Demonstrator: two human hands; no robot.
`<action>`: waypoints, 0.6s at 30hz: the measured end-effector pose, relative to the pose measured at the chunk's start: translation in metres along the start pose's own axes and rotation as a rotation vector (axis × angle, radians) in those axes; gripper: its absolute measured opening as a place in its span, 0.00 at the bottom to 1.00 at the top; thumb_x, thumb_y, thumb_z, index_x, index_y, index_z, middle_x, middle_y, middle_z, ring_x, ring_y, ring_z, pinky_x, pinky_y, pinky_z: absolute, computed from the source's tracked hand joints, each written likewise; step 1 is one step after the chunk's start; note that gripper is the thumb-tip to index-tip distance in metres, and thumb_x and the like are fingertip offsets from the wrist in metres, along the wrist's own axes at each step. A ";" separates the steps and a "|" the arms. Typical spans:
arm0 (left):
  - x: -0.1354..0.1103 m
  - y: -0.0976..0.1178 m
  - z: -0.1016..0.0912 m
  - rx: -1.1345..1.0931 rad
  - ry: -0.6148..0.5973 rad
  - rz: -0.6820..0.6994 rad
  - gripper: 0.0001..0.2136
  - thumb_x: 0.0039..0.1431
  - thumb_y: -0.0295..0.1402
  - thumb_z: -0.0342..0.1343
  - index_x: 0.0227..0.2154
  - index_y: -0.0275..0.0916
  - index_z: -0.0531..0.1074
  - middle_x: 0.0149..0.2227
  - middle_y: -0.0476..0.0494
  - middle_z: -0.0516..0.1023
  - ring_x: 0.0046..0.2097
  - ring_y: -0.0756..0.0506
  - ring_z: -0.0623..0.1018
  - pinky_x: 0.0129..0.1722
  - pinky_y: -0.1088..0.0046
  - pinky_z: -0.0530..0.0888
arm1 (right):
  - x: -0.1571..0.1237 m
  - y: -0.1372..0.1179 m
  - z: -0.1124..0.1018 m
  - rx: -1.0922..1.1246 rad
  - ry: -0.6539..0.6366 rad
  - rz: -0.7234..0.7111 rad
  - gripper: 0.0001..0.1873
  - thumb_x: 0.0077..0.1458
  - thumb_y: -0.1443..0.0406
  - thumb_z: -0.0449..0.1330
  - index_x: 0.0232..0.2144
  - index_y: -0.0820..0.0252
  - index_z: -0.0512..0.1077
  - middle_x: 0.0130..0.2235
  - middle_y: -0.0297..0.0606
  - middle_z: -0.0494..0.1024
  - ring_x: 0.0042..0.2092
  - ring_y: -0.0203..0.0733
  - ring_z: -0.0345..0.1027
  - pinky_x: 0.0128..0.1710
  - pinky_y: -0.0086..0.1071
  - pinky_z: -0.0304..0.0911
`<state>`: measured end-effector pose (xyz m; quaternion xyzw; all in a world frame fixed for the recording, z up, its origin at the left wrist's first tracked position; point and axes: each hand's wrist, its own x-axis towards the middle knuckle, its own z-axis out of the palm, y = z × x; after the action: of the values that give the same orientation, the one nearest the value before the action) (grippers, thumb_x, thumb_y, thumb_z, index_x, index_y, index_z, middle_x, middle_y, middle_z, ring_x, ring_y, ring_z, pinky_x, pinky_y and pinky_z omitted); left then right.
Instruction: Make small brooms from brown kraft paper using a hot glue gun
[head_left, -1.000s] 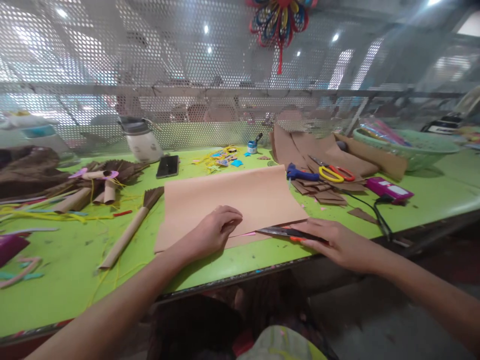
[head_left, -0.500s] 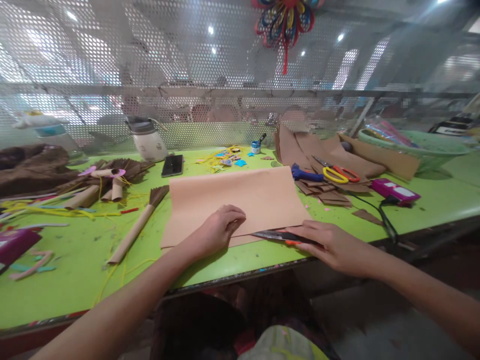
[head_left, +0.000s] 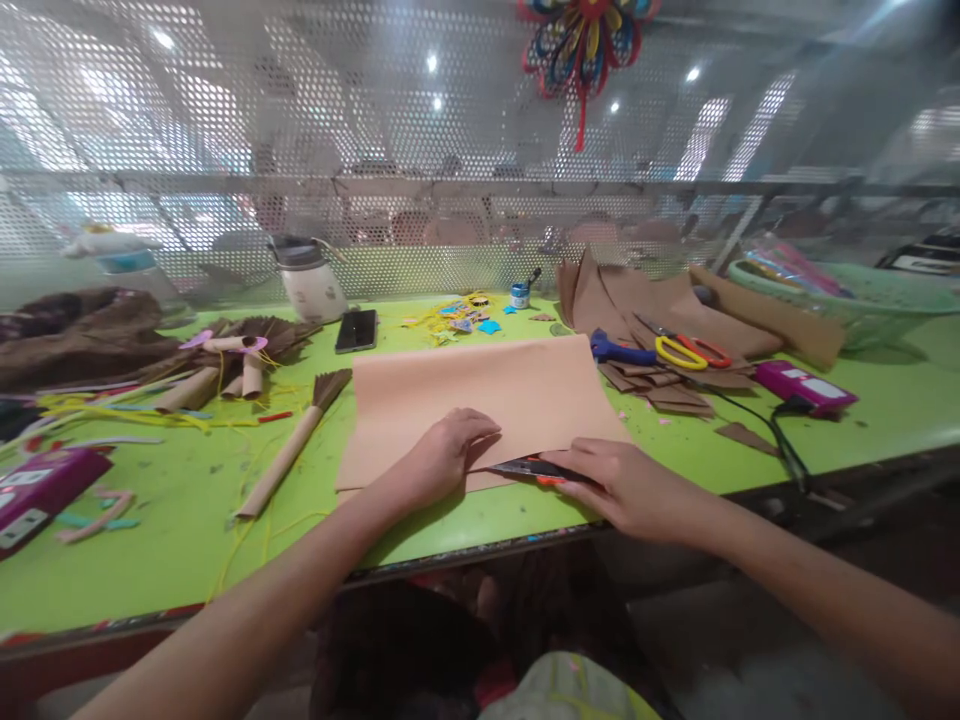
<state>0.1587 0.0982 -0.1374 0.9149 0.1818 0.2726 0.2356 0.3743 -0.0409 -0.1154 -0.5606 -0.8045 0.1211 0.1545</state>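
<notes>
A folded sheet of tan paper lies on the green table in front of me. My left hand presses on its near edge with the fingers curled down. My right hand is closed on a pair of scissors with an orange handle. The dark blades point left along the sheet's near edge, between its layers, and their tip nearly reaches my left hand.
Brown paper pieces, yellow-and-orange scissors and a blue tool lie to the right. A pink box, green basket, phone, paper rolls and scraps surround the sheet. A perforated screen backs the table.
My right hand has slid the scissors leftward along the near edge of the sheet, closer to my left hand. The left hand stays pressed on the paper.
</notes>
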 end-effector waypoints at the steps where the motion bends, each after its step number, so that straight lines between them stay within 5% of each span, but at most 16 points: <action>1: 0.000 0.000 0.001 -0.001 0.013 -0.010 0.11 0.64 0.33 0.49 0.39 0.35 0.76 0.40 0.36 0.78 0.43 0.44 0.76 0.46 0.64 0.73 | 0.000 -0.001 0.000 -0.004 0.000 -0.002 0.19 0.63 0.61 0.51 0.54 0.56 0.68 0.42 0.43 0.76 0.42 0.45 0.69 0.42 0.35 0.63; 7: -0.008 0.004 -0.015 0.114 0.030 -0.016 0.10 0.62 0.34 0.52 0.36 0.36 0.76 0.40 0.37 0.77 0.43 0.43 0.74 0.46 0.63 0.72 | -0.001 0.003 0.001 -0.025 0.005 0.013 0.19 0.64 0.59 0.49 0.54 0.55 0.69 0.41 0.43 0.75 0.42 0.45 0.69 0.42 0.36 0.64; 13: -0.029 0.008 -0.063 0.196 -0.258 0.041 0.11 0.62 0.35 0.51 0.32 0.38 0.78 0.38 0.40 0.76 0.42 0.46 0.75 0.43 0.70 0.72 | 0.002 0.016 -0.004 -0.011 -0.004 -0.012 0.19 0.63 0.60 0.51 0.54 0.54 0.69 0.42 0.43 0.76 0.43 0.46 0.70 0.43 0.36 0.64; 18: -0.043 -0.009 -0.071 0.146 -0.275 -0.032 0.13 0.64 0.35 0.48 0.41 0.40 0.77 0.45 0.38 0.75 0.45 0.46 0.75 0.46 0.71 0.71 | 0.004 0.019 -0.005 0.015 -0.010 -0.042 0.19 0.63 0.60 0.50 0.53 0.55 0.69 0.43 0.44 0.76 0.44 0.45 0.70 0.44 0.37 0.64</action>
<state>0.0821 0.1095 -0.1074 0.9553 0.1819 0.1269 0.1956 0.3917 -0.0308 -0.1176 -0.5420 -0.8157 0.1268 0.1574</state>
